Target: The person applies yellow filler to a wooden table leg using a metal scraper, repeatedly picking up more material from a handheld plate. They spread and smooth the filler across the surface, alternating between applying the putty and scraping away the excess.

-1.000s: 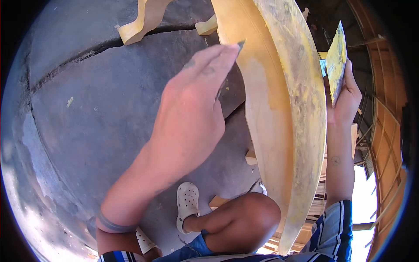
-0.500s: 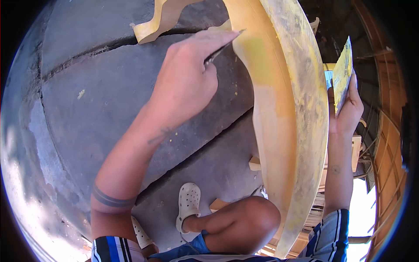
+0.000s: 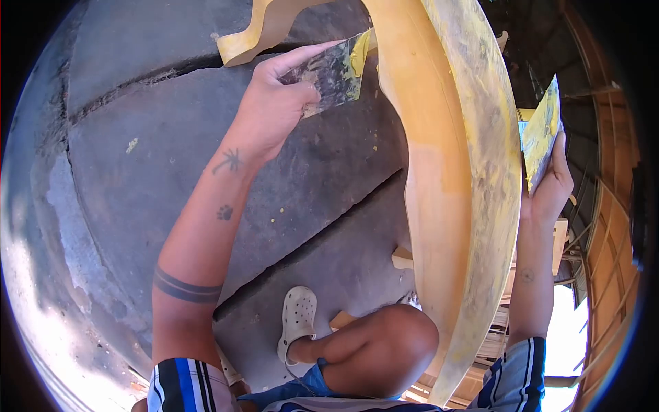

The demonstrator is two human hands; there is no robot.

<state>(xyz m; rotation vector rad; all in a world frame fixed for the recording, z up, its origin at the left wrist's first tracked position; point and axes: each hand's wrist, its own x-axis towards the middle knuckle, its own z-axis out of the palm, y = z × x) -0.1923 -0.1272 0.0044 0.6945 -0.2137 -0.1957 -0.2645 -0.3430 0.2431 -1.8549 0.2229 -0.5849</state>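
Note:
My left hand (image 3: 268, 110) is closed on a thin, flat putty scraper (image 3: 326, 77), its dark face smudged and a thick strip of yellow putty along its far edge. That edge overlaps the left rim of a long curved wooden piece (image 3: 436, 185) in this view. The wood is stained yellow-orange in its upper hollow and paler lower down, with yellow smears on its broad outer edge. Beyond that edge, my right hand (image 3: 552, 189) grips a second flat putty plate (image 3: 542, 137), held upright and coated with yellow putty.
A curved wooden leg (image 3: 254, 38) reaches out over the cracked concrete floor (image 3: 165, 151) at the upper left. My bent knee (image 3: 405, 336) is close beside the wood, with a white clog (image 3: 298, 314) on the floor. A slatted wooden wall (image 3: 611, 199) stands at the right.
My left hand has drawn back off the wood and turned the scraper, so its flat face shows. The greenish-yellow patch on the wood no longer shows. My right hand has dropped slightly.

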